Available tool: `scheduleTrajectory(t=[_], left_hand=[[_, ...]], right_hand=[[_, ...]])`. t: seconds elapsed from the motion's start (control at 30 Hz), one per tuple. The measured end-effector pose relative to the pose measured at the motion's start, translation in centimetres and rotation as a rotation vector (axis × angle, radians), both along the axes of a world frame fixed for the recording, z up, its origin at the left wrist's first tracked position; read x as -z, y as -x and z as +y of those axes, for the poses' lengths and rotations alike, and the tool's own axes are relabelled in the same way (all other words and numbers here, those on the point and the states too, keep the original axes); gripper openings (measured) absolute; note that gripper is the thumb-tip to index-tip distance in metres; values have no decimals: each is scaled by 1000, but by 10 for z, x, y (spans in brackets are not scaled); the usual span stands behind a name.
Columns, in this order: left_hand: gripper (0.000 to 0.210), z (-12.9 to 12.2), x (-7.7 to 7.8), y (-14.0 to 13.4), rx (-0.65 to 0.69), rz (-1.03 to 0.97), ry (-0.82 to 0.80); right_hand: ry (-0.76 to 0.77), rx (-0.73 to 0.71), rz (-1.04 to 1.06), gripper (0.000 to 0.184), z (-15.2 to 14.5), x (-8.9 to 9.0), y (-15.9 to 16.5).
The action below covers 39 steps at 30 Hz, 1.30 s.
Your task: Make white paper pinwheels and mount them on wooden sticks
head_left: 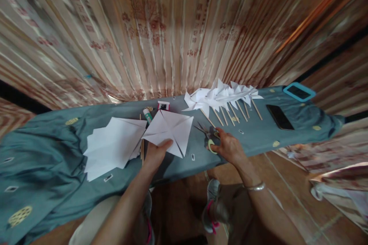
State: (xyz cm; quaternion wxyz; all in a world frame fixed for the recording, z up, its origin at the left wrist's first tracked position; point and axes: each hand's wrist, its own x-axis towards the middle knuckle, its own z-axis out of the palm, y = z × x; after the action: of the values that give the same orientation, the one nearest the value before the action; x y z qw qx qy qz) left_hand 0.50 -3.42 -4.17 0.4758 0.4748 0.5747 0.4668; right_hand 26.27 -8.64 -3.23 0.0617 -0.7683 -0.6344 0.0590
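My left hand (155, 155) grips the near edge of a white paper square (169, 124), its thumb on top. Slits run inward from the square's corners, and creases cross its middle. To the right, my right hand (230, 147) has hold of a pair of scissors (212, 146) with pale green handles. The scissors' blades are parted and point toward the paper, apart from it. Left of the square lies a fanned stack of white paper sheets (112, 147). Behind the scissors, several white paper pinwheels (218, 97) on wooden sticks lie overlapping in a row.
A glue stick (147, 115) and a small red-and-white box (163, 105) sit behind the paper square. On the right are a dark phone (280, 117) and a blue-framed device (299, 91). Green cloth (178, 168) covers the narrow table; a patterned curtain (161, 38) hangs behind.
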Motion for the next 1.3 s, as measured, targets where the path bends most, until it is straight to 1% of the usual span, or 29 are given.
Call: scheduleTrajectory(t=[0.1,0.17,0.3,0.4,0.47,0.5,0.53,0.57,0.6,0.63,0.7,0.8,0.87,0.93,1.0,1.07,1.13,1.2,1.23,1.3], left_hand=[[30,-8,2,-3,94,-38,105],[32,-9,6,-4,122,-59,141],[35,-12,12,-7,91,-104,157],[32,-17,12,-11,83,-207,247],[33,-22,9,-13,79,-282,305],[35,-24,8,-13,84,-322,319],[37,-26,6,-13,96,-359,324],[40,-28,5,-13,109,-393,323],[43,-29,3,-12,120,-422,322],[45,-29,2,-10,129,-438,318],[49,-30,2,-6,132,-421,302],[59,-31,6,2,142,-341,232],[69,-32,11,9,129,-239,121],[78,-33,15,17,99,-45,-49],[80,-33,18,24,86,211,-235],[71,-33,19,28,125,423,-393],[54,-32,20,30,225,563,-481],[40,-32,19,29,355,668,-486],[37,-32,17,28,409,708,-467],[36,-32,13,25,463,754,-428]], right_hand=[[50,-1,-58,57,1,-3,-1],[49,-16,-79,47,3,-5,0],[-7,-17,-121,37,7,-7,-4],[-112,-41,-112,33,7,-4,-9],[-214,-134,-20,37,4,1,-5],[-257,-208,53,42,2,4,0],[-265,-305,135,49,0,7,8],[-241,-401,204,58,-3,11,17],[-213,-459,241,67,-5,14,27],[-202,-495,253,72,-7,16,37],[-174,-545,247,72,-10,17,52],[-150,-588,220,59,-8,14,64],[-134,-621,212,50,-7,12,67],[-124,-643,214,45,-6,13,69],[-122,-653,229,41,-5,16,70],[-138,-649,269,38,-3,21,70],[-175,-616,339,36,1,23,70],[-213,-556,429,36,7,23,72],[-225,-520,474,36,11,22,74],[-233,-449,548,36,20,16,82]])
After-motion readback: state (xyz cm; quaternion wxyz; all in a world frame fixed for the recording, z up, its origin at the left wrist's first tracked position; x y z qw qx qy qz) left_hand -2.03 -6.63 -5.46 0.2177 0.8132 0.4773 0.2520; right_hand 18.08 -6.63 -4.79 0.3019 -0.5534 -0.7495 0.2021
